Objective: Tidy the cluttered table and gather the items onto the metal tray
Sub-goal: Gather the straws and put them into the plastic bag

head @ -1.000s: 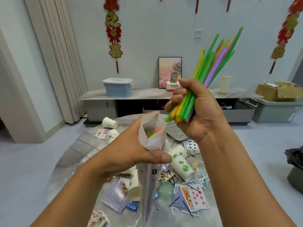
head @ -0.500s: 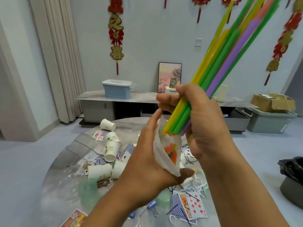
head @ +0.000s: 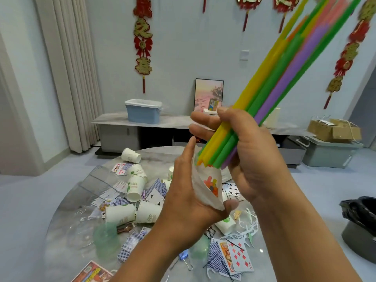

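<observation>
The right hand point(head: 250, 157) had its grip closed round a bundle of coloured straws point(head: 270, 82) — yellow, green, purple, orange — slanting up to the upper right, their lower ends at the mouth of a thin white bag point(head: 207, 186). The left hand point(head: 191, 200) held that bag, thumb pinching its lower edge and fingers along its left side. Both were raised above the round tabletop point(head: 67, 220), where paper cups point(head: 134, 188), playing cards point(head: 238, 257) and a green cup point(head: 105, 239) lay scattered — some cups on their sides.
</observation>
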